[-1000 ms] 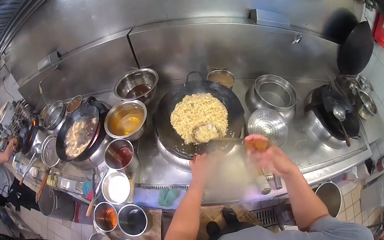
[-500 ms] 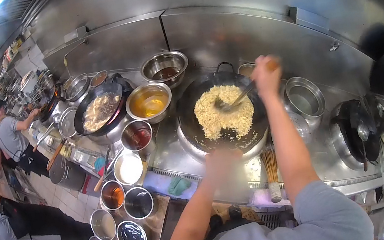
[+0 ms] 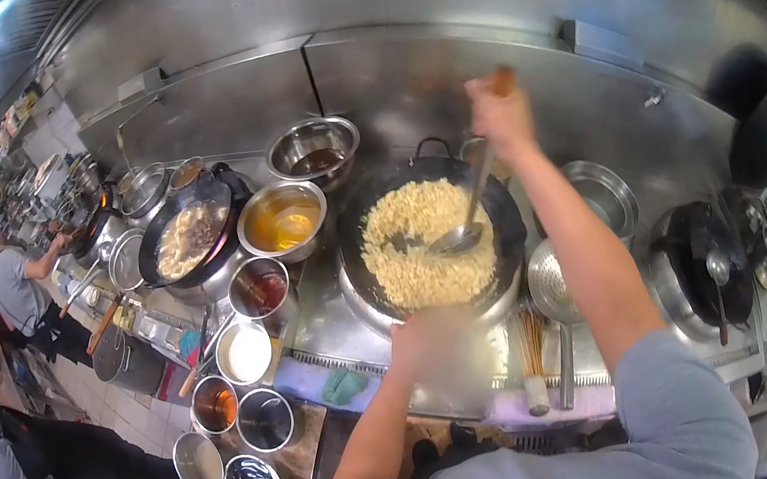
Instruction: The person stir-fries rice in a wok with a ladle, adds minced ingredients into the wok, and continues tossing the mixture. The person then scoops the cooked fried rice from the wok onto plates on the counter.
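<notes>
My right hand (image 3: 501, 118) is closed round the wooden-tipped handle of a metal ladle (image 3: 458, 239), raised above the back right of the wok. The ladle's bowl rests on fried rice (image 3: 426, 278) inside the large black wok (image 3: 505, 219). My left hand (image 3: 426, 339) is at the wok's near edge, blurred, and what its fingers hold cannot be made out. The rice forms a broad pale-yellow heap with a darker gap left of the ladle.
Bowls of yellow liquid (image 3: 283, 221) and dark liquid (image 3: 315, 151) stand left of the wok, with a second wok (image 3: 190, 233) beyond. Seasoning pots (image 3: 243, 353) line the near left. A perforated skimmer (image 3: 550, 283) and bamboo brush (image 3: 534, 367) lie right. Two people are at far left.
The ladle bowl has shifted toward the right and nearer side of the rice, its handle now steeper. My right hand has risen and moved left. The whole view has shifted slightly.
</notes>
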Tool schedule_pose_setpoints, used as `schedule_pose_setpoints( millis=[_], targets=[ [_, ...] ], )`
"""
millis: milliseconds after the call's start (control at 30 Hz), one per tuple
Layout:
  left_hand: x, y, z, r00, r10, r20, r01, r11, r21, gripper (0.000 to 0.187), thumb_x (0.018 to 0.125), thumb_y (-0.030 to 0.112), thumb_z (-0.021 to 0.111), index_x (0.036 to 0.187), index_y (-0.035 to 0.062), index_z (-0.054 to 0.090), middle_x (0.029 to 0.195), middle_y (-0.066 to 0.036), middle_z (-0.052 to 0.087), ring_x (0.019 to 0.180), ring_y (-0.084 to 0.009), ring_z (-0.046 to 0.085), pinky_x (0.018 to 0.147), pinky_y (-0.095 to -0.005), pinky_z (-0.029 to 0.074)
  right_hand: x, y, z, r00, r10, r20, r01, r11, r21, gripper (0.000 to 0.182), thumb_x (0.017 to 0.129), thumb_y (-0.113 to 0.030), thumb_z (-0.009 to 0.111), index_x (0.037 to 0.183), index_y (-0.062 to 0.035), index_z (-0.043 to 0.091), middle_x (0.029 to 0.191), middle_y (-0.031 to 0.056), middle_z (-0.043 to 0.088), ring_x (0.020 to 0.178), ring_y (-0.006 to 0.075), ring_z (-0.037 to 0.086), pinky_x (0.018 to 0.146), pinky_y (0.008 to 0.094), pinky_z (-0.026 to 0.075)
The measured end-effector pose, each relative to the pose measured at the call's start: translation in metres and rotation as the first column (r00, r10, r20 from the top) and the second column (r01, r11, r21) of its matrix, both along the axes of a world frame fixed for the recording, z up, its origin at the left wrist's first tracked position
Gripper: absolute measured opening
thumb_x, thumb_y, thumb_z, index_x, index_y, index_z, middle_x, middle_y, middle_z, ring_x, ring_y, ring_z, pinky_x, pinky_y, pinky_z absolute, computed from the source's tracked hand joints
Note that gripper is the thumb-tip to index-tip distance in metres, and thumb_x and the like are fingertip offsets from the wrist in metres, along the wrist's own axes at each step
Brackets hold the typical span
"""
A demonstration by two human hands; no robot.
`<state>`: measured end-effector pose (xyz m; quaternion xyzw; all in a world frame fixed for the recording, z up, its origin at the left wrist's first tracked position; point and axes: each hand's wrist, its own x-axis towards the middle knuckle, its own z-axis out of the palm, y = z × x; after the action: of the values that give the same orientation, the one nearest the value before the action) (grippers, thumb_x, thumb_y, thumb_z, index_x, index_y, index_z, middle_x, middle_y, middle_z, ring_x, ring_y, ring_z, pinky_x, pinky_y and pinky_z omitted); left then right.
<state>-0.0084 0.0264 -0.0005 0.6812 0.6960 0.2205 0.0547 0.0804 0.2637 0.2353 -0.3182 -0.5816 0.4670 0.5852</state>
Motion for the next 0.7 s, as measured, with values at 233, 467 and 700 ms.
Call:
schedule_pose_setpoints(
  millis=[233, 467, 700],
  targets=[
    [0.000, -0.003, -0.031, 0.998, -0.057, -0.022, 0.056, 0.998, -0.010, 0.043, 0.084, 0.055, 0.055, 0.082, 0.0143, 0.068, 0.083, -0.002, 0.065, 0.088, -0.0234, 0.059, 0.074, -0.0431, 0.037, -0.016, 0.026, -0.081, 0.987, -0.012, 0.158, -0.036, 0.953, 0.302, 0.028, 0.088, -0.018, 0.060, 0.065, -0.0045, 0.050, 0.055, -0.0016, 0.049, 0.053, 0.0112, 0.044, 0.051, 0.0290, 0.037],
    [-0.006, 0.004, -0.045, 0.996, -0.043, -0.074, 0.038, 0.997, -0.060, 0.042, 0.085, 0.054, 0.055, 0.084, 0.0136, 0.068, 0.082, -0.003, 0.065, 0.088, -0.0241, 0.059, 0.074, -0.0432, 0.039, -0.044, 0.036, -0.088, 0.996, -0.039, -0.078, 0.061, 0.950, 0.305, 0.031, 0.086, -0.018, 0.063, 0.065, -0.0033, 0.047, 0.055, 0.0033, 0.047, 0.054, 0.0153, 0.042, 0.054, 0.0310, 0.038],
    [-0.010, -0.006, -0.008, 0.993, -0.114, -0.030, 0.116, 0.991, 0.064, 0.037, 0.088, 0.045, 0.055, 0.079, 0.0096, 0.062, 0.083, -0.008, 0.063, 0.086, -0.0283, 0.059, 0.075, -0.0434, 0.038, 0.037, -0.085, 0.030, 0.999, 0.025, -0.035, -0.024, 0.999, 0.045, 0.031, 0.091, -0.018, 0.060, 0.066, -0.0127, 0.042, 0.049, -0.0055, 0.038, 0.039, 0.0063, 0.038, 0.040, 0.0242, 0.028]
  ],
)
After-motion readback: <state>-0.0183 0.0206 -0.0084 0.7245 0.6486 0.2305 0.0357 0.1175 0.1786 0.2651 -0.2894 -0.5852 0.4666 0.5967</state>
